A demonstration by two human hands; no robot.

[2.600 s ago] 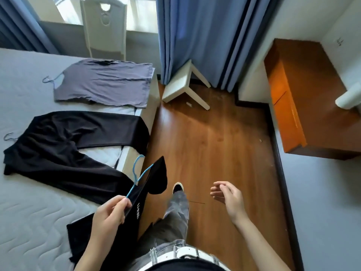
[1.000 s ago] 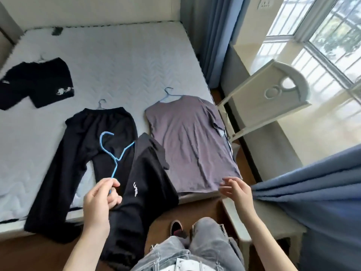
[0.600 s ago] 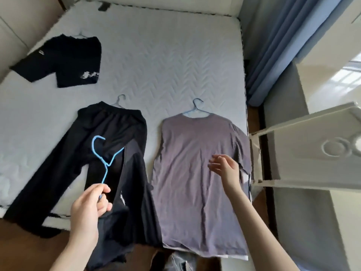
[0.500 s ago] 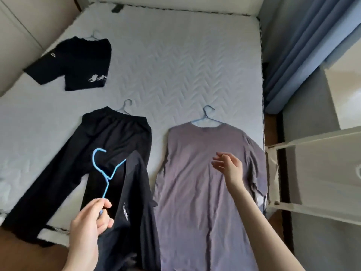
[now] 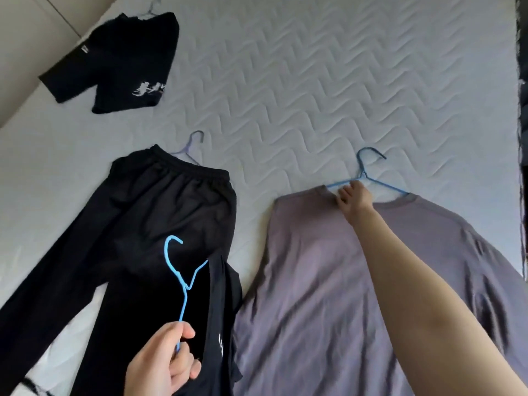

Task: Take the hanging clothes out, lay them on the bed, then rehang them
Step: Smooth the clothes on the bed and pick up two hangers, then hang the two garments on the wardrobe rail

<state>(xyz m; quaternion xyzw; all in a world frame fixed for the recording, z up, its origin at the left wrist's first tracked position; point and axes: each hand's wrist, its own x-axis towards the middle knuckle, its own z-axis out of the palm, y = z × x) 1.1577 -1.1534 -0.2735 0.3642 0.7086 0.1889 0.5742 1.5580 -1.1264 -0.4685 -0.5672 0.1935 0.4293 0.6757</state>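
Half a second back the right hand (image 5: 354, 197) hovered open over the chest of the grey T-shirt (image 5: 328, 281); now it has reached up to the collar, and its fingers (image 5: 344, 192) are curled around the left arm of the dark blue hanger (image 5: 368, 178) sticking out of the neck. Whether they grip the wire or only press on it, I cannot tell. The view has also moved closer: the curtain and white chair seen earlier are out of the frame.

The left hand (image 5: 163, 361) has kept its place low down, thumb and forefinger pinched shut on the end of a light blue hanger (image 5: 180, 275), which stands hook-up with a black garment (image 5: 220, 324) draped from it.

Counting: four garments, namely the grey T-shirt, the held black garment, black trousers (image 5: 137, 218) and black shorts (image 5: 114, 58) at the far left. Four hangers, two blue and two pale ones, one pale hook (image 5: 191, 147) at the trousers' waistband and another (image 5: 151, 10) above the shorts. All but the held piece lie flat on the quilted white mattress (image 5: 314, 81) of the bed.

Hidden: the T-shirt's hem and right sleeve run off the frame, the forearm covers its middle, the trouser cuffs are cut off at the left, and the small white prints on the shorts and on the held garment are too small to read.
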